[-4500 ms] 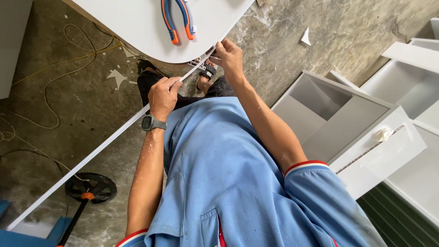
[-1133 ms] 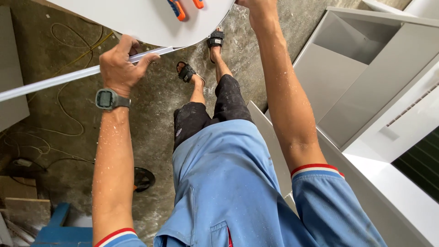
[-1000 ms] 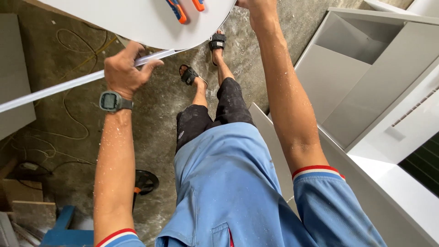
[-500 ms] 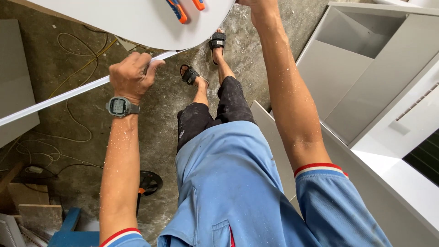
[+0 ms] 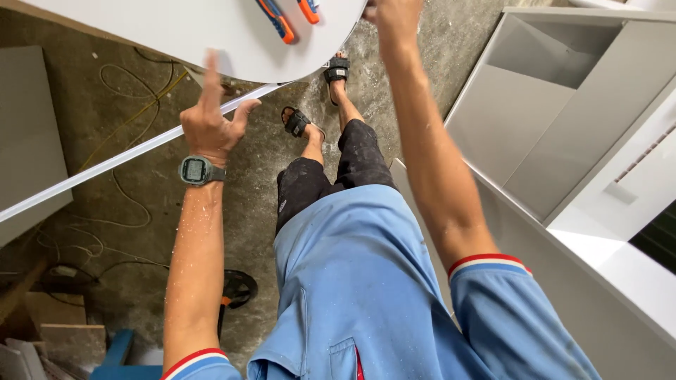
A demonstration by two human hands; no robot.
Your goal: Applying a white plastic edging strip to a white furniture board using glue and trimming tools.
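A round white panel fills the top of the view, with orange-and-blue handled pliers lying on it. A long white edge strip runs from the left up to the panel's rim. My left hand, a watch on its wrist, is at the strip just below the rim. Its fingers are spread and the index finger points up against the panel. My right hand reaches to the panel's rim at the top. It is cut off by the frame, so its grip is hidden.
White cabinet carcasses stand to the right, close to my legs. Cables lie across the concrete floor. A grey board is at the left. A round black tool and wood offcuts lie at the lower left.
My left hand slid right along the strip toward the panel and opened from a closed grip to spread fingers. The right hand stayed at the rim.
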